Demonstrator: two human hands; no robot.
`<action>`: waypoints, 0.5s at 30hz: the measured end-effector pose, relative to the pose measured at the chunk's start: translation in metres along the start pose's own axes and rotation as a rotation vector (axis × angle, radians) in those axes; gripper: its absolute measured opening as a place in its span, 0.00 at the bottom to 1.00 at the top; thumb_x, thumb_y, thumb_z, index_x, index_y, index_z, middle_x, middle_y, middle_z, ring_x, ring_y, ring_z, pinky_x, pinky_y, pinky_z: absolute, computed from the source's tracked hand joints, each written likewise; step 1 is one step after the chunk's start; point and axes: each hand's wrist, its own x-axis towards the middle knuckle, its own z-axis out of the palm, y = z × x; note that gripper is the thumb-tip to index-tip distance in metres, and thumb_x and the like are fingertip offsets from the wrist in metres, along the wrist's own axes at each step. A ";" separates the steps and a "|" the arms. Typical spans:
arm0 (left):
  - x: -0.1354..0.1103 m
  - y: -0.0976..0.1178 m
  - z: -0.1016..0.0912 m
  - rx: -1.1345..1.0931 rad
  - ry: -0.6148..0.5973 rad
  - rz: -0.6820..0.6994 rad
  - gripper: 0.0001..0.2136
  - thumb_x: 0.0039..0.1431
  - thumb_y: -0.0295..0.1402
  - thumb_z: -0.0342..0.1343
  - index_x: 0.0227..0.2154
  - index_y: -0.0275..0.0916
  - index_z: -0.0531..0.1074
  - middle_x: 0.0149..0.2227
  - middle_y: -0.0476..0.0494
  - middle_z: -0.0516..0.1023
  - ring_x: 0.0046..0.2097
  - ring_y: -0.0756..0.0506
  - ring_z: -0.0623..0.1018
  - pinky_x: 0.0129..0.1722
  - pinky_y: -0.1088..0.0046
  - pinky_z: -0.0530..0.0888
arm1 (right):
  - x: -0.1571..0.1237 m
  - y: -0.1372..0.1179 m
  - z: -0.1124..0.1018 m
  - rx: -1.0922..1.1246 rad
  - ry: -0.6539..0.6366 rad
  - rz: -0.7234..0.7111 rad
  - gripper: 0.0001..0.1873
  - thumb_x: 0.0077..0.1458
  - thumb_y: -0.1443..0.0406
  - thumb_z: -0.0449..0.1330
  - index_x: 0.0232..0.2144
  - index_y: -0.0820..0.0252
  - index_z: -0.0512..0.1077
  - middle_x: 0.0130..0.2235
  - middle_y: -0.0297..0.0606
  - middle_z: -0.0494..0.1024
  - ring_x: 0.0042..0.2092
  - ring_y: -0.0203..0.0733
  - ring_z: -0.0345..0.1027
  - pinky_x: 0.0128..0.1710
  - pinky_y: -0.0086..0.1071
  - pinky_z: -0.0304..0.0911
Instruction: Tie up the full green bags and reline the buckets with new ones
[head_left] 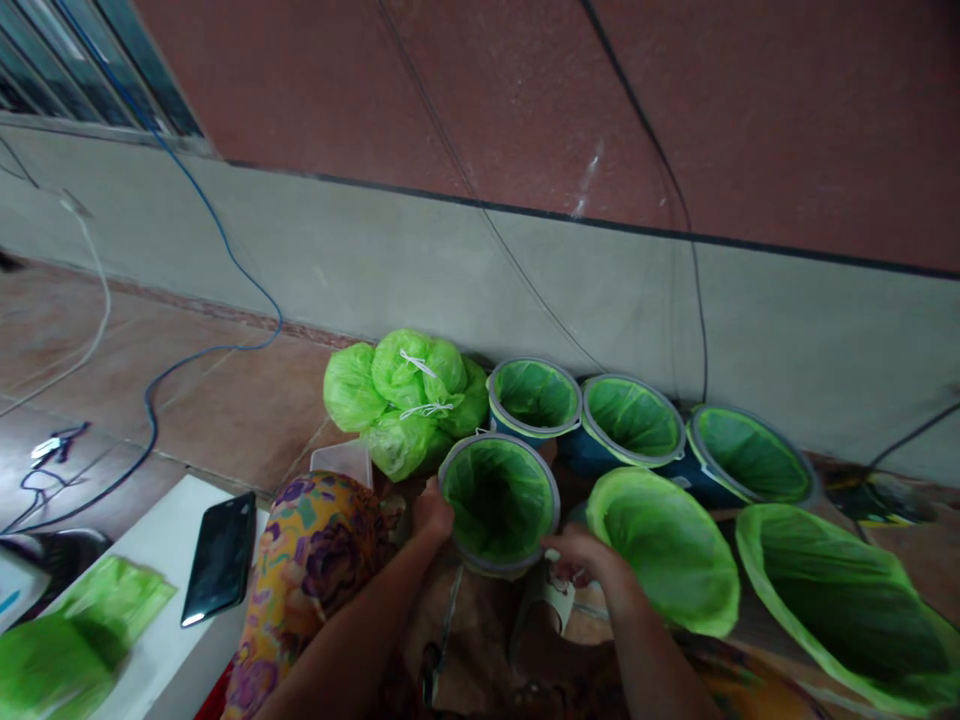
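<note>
A bin lined with a green plastic bag stands upright in front of me, with a grey ring around its rim. My left hand is closed at the left side of the rim. On the opposite side, my right hand has its fingers curled, the fingertips at the rim's lower right edge. Both grips are partly hidden by the hands. Just right of my right hand is another green-lined bin, its bag folded outward over the top.
Several green-lined bins line the wall. Tied, bulging green bags are piled at the left, beside a clear plastic box. A phone and a folded green bag lie on a white surface. A blue cable crosses the floor.
</note>
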 end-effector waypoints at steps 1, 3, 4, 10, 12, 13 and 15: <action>0.002 0.000 -0.002 0.009 0.064 0.021 0.20 0.57 0.30 0.48 0.54 0.34 0.62 0.50 0.32 0.73 0.51 0.40 0.73 0.45 0.69 0.68 | 0.001 0.002 -0.002 0.017 0.015 -0.007 0.19 0.53 0.54 0.56 0.32 0.68 0.72 0.26 0.48 0.77 0.23 0.43 0.72 0.21 0.33 0.65; 0.005 0.000 -0.003 0.027 0.182 0.029 0.25 0.58 0.31 0.48 0.58 0.31 0.55 0.53 0.30 0.69 0.53 0.41 0.72 0.47 0.70 0.68 | 0.005 0.002 -0.007 0.017 0.152 -0.075 0.23 0.54 0.52 0.54 0.37 0.70 0.71 0.34 0.53 0.78 0.30 0.46 0.74 0.28 0.35 0.67; 0.005 0.000 -0.003 0.036 0.213 0.006 0.27 0.57 0.33 0.49 0.59 0.30 0.53 0.54 0.29 0.68 0.53 0.40 0.71 0.47 0.69 0.68 | 0.008 0.000 -0.009 0.002 0.243 -0.126 0.24 0.54 0.53 0.54 0.41 0.70 0.71 0.40 0.55 0.77 0.36 0.47 0.74 0.33 0.35 0.67; -0.005 -0.005 0.002 0.091 0.101 -0.152 0.20 0.52 0.27 0.52 0.49 0.29 0.64 0.46 0.27 0.74 0.50 0.36 0.74 0.43 0.66 0.69 | 0.025 -0.020 0.004 -0.086 0.483 -0.308 0.24 0.58 0.59 0.51 0.52 0.69 0.64 0.47 0.50 0.75 0.49 0.45 0.69 0.47 0.30 0.60; -0.008 -0.006 0.003 0.100 0.095 -0.143 0.17 0.52 0.24 0.50 0.47 0.32 0.66 0.43 0.29 0.76 0.47 0.37 0.75 0.41 0.67 0.69 | 0.028 -0.022 0.011 -0.098 0.492 -0.304 0.22 0.58 0.61 0.51 0.51 0.68 0.65 0.45 0.49 0.76 0.48 0.45 0.70 0.46 0.30 0.60; -0.008 -0.007 0.003 0.103 0.096 -0.138 0.17 0.52 0.23 0.50 0.47 0.32 0.66 0.43 0.30 0.76 0.47 0.37 0.75 0.40 0.67 0.69 | 0.029 -0.021 0.013 -0.099 0.495 -0.300 0.22 0.57 0.62 0.51 0.51 0.68 0.66 0.45 0.50 0.76 0.48 0.45 0.70 0.46 0.30 0.60; -0.009 -0.007 0.004 0.108 0.104 -0.129 0.19 0.52 0.23 0.49 0.49 0.33 0.65 0.43 0.31 0.76 0.48 0.38 0.75 0.40 0.68 0.69 | 0.030 -0.019 0.015 -0.098 0.499 -0.294 0.22 0.57 0.62 0.51 0.51 0.69 0.66 0.46 0.50 0.76 0.48 0.45 0.70 0.46 0.29 0.59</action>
